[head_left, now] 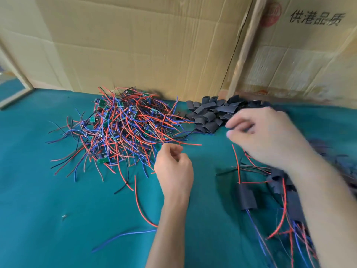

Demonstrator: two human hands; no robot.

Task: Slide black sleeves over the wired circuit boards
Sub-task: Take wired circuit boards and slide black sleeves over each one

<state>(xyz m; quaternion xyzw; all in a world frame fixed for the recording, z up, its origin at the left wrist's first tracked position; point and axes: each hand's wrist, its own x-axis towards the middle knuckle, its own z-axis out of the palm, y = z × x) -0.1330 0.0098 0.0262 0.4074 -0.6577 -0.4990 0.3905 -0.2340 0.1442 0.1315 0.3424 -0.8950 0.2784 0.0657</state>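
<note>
Teal cloth covers the worktop (pixel 58 209), which backs onto flattened brown cardboard sheets (pixel 135 45) standing upright. A tangled heap of small green circuit boards with red, blue and black wires (pixel 123 128) lies at the centre left, close to the cardboard. Just to its right sits a pile of short black flattened sleeves (pixel 210 113), touching the heap's outermost wires. The left hand (pixel 173 171) hangs at the near right edge of the heap, its fingers curled with thumb and forefinger drawn together; whether this grip pinches a wire cannot be told. A loose red wire (pixel 141 206) and a loose blue wire (pixel 119 236) lie on the cloth near that forearm. The right hand (pixel 266 136) is blurred, over the near edge of the sleeve pile, fingers bent; its grip cannot be told. Beneath and beside the right forearm lie boards already covered by black sleeves (pixel 247 196), wires trailing from their ends.
</note>
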